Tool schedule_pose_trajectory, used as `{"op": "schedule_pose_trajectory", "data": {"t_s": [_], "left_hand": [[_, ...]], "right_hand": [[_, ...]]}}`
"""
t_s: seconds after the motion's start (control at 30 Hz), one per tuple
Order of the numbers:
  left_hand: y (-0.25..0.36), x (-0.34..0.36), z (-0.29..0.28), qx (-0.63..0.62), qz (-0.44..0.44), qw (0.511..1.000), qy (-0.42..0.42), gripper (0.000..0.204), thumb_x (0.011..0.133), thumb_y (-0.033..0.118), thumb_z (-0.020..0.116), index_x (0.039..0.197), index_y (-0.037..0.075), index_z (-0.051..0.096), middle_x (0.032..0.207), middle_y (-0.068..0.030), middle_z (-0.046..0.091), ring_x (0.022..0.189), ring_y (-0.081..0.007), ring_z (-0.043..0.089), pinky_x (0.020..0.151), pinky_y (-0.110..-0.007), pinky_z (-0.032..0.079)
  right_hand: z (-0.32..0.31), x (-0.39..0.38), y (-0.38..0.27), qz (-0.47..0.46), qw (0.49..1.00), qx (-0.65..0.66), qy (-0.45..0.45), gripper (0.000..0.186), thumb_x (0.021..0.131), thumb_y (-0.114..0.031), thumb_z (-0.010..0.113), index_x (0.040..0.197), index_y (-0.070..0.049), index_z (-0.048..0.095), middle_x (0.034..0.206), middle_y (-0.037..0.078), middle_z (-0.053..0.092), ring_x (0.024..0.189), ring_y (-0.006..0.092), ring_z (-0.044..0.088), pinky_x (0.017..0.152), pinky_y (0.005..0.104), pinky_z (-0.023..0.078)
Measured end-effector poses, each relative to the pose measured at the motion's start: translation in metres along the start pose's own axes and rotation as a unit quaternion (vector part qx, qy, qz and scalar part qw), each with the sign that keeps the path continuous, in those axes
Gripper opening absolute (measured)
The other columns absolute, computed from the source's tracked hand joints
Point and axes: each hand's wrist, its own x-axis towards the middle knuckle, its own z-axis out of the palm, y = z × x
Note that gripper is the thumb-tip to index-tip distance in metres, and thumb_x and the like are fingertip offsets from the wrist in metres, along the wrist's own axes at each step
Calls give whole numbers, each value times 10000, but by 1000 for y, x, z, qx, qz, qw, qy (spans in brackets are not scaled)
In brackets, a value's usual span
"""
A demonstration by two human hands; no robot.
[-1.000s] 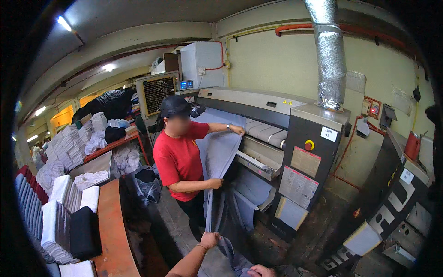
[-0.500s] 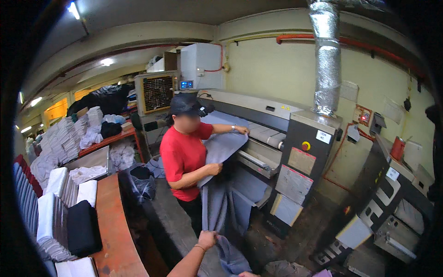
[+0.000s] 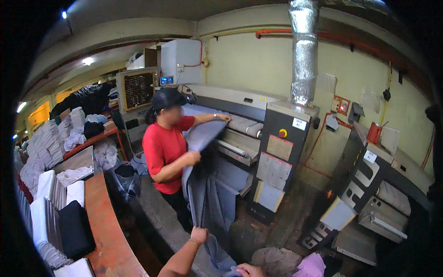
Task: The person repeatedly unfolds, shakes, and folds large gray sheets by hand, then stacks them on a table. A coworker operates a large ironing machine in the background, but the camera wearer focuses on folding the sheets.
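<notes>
My left hand (image 3: 199, 234) is closed around the edge of a long grey cloth (image 3: 211, 198), which hangs in folds from the ironing machine. At the lower edge, my right hand (image 3: 250, 270) is only partly in view, its fingers closed on a lower part of the same cloth. Across from me stands a co-worker (image 3: 166, 143) in a red shirt and dark cap. One of the co-worker's hands holds the cloth's upper edge by the machine's roller (image 3: 242, 125); the other is raised beside the cloth.
The dark ironing machine (image 3: 281, 157) has a silver duct (image 3: 304, 55) above it. A second machine (image 3: 360, 194) stands at the right. On the left, an orange-brown table (image 3: 104, 221) carries folded linens (image 3: 48, 212). Crumpled cloths (image 3: 277, 261) and a pink cloth (image 3: 311, 265) lie at the lower right.
The view has turned slightly right, so the scene sits further left. More of my right hand shows at the lower edge, while my left hand keeps its grip on the cloth.
</notes>
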Motion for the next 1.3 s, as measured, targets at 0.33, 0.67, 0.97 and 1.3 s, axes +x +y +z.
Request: {"op": "schedule_pose_trajectory", "data": {"t_s": [0.33,0.67,0.97,1.3], "left_hand": [[43,15,12,39,-19,994,-99,268,861,339,513,997,201,699,927,-63,701,967,-263,645,884,-445,393],[109,20,-49,-209,-101,969,88,205,868,319,550,918,185,697,829,-108,682,831,-312,649,789,-457,451],[202,-58,-184,-131,194,957,172,93,805,145,611,883,101,635,817,-65,641,822,-262,579,807,-386,417],[239,-99,-201,-266,224,926,145,157,874,196,588,998,112,541,788,-112,574,819,-314,556,815,-397,404]], "right_hand": [[-59,-44,9,-25,978,82,190,179,925,-136,570,1050,-30,642,930,132,666,882,223,644,793,325,495],[-137,-31,-30,-89,983,-29,159,152,914,-108,541,1002,-24,633,938,171,651,882,389,613,778,402,494],[-119,-30,8,17,981,179,76,468,887,-78,651,1332,-75,506,732,-27,516,660,67,464,590,237,432],[-118,19,10,7,989,148,-24,224,917,-129,622,1096,-6,567,917,51,613,847,115,564,764,255,461]]}}
